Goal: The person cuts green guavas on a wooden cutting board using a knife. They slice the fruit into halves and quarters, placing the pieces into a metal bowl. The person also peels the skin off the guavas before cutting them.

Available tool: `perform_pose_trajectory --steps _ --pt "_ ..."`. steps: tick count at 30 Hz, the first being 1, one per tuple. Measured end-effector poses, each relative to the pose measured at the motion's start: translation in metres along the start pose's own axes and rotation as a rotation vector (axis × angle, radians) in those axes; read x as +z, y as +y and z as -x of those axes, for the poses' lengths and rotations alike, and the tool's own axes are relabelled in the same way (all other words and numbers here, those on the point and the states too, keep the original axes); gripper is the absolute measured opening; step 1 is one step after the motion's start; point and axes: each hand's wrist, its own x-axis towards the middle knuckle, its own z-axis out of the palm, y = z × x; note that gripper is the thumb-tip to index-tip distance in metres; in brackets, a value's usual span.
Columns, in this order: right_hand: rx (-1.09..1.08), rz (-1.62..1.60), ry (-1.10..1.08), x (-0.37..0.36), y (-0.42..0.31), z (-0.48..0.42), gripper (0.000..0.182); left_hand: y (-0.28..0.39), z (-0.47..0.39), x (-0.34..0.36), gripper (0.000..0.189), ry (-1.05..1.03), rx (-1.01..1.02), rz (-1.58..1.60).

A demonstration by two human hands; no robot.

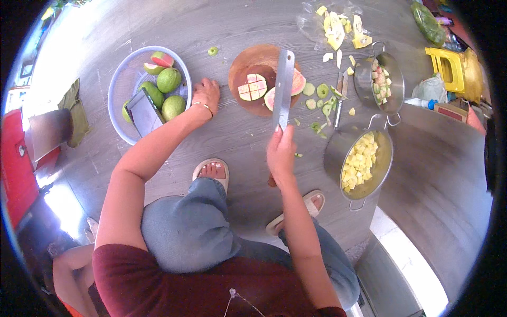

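My right hand [282, 154] grips a large broad-bladed knife [283, 85], its blade raised over a round wooden cutting board [243, 59]. A piece of pink-fleshed guava [252, 87], scored in a grid, lies on the board's left part. Another guava piece [298, 82] shows beside the blade, which partly hides it. My left hand [206, 96] is at the right rim of a pale plastic basket [112, 99], fingers bent; whether it grips anything is unclear. Whole green guavas [169, 80], cut guava wedges [162, 59] and a phone [144, 113] lie in the basket.
Right of the board are guava trimmings [322, 91], a small knife [340, 101], a pot of yellow cubes [358, 162] and a pot of pinkish cubes [381, 83]. Peelings [334, 29] lie on plastic farther off. A yellow stool [447, 69] stands right; another person's leg [73, 263] shows lower left.
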Motion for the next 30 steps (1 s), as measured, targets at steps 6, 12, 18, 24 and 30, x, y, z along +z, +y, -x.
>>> perform_pose_trajectory --steps 6,12,18,24,30 --pt "0.097 -0.046 0.007 -0.02 0.021 0.013 0.015 0.022 0.019 -0.06 0.029 0.34 0.373 0.628" --pt "0.11 -0.02 -0.034 -0.025 0.018 0.016 0.015 0.051 0.001 -0.054 0.066 0.561 0.589 0.291" --pt "0.186 -0.047 -0.032 -0.028 0.035 0.022 0.019 0.046 -0.028 -0.049 0.067 0.545 0.892 0.277" --pt "0.221 -0.038 -0.015 -0.034 0.045 0.028 0.018 0.044 -0.041 -0.053 0.054 0.447 1.046 0.214" --pt "0.22 -0.057 0.018 -0.033 0.046 0.027 0.016 0.04 -0.052 -0.048 0.046 0.47 1.061 0.442"
